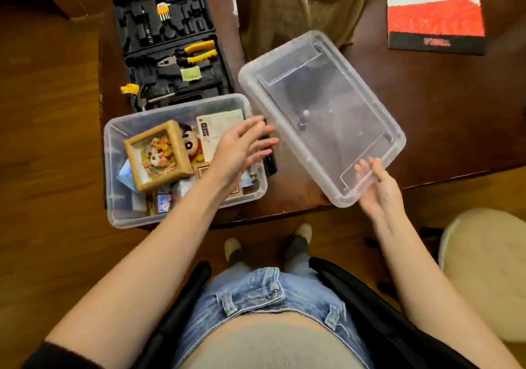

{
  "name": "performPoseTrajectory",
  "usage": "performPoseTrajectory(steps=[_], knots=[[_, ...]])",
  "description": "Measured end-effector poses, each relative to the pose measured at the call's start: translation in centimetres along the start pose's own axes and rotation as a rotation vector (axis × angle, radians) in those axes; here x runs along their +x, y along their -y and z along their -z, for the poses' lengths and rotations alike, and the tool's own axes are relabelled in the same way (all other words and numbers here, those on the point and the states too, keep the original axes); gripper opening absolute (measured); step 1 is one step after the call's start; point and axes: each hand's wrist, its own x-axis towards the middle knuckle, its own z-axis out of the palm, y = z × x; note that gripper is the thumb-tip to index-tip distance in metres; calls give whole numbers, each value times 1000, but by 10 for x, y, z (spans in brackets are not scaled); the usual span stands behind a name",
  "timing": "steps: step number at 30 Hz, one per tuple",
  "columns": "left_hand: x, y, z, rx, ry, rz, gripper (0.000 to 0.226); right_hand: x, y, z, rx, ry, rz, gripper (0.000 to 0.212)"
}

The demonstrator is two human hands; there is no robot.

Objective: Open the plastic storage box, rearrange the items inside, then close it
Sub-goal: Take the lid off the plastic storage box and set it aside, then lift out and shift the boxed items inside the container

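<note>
Right hand [380, 188] pinches the lid [321, 112] by its near corner, over the desk [444, 107]; left hand [239, 146] hovers, fingers spread, above the open box [119, 169] at the desk's left edge. Best lay the lid flat, well aside, freeing both hands.

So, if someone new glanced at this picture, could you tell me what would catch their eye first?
Probably the clear plastic lid, held by its near corner in the right hand over the dark table. Next, the open storage box at the table's near left edge, crammed with items, a wooden frame on top, and the left hand open above it. Behind the box lies an open black tool case with yellow-handled pliers.
</note>
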Motion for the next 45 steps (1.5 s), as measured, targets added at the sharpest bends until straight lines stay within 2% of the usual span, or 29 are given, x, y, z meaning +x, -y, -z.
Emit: performPoseTrajectory(steps=[4, 8, 16, 18, 21, 26, 31, 35, 41, 45], knots=[[20, 34, -85, 252, 119, 83, 44, 18, 18, 39, 114, 21, -100, 29], [40, 63, -135, 362, 159, 191, 47, 40, 34, 68, 180, -46, -172, 40], [61, 101, -149, 391, 98, 380, 41, 77, 34, 96, 82, -83, -219, 41], [65, 106, -146, 344, 93, 431, 41, 83, 33, 97, -76, -107, -218, 32], [71, 111, -144, 262, 60, 506, 44, 86, 30, 96, -466, -160, -217, 17], [73, 116, -141, 263, 45, 545, 48, 91, 30, 97, -850, -182, -250, 32], [59, 93, -134, 534, 101, 442, 37, 86, 31, 83, -948, -83, -297, 25], [37, 52, -113, 520, 160, 243, 28, 74, 28, 41, -963, 105, -187, 20], [8, -5, -36, 330, -38, 40, 23, 52, 9, -53, -928, 322, -48, 14], [-4, -24, 36, 351, -243, -36, 23, 27, -15, -109, -927, 428, 15, 15]])
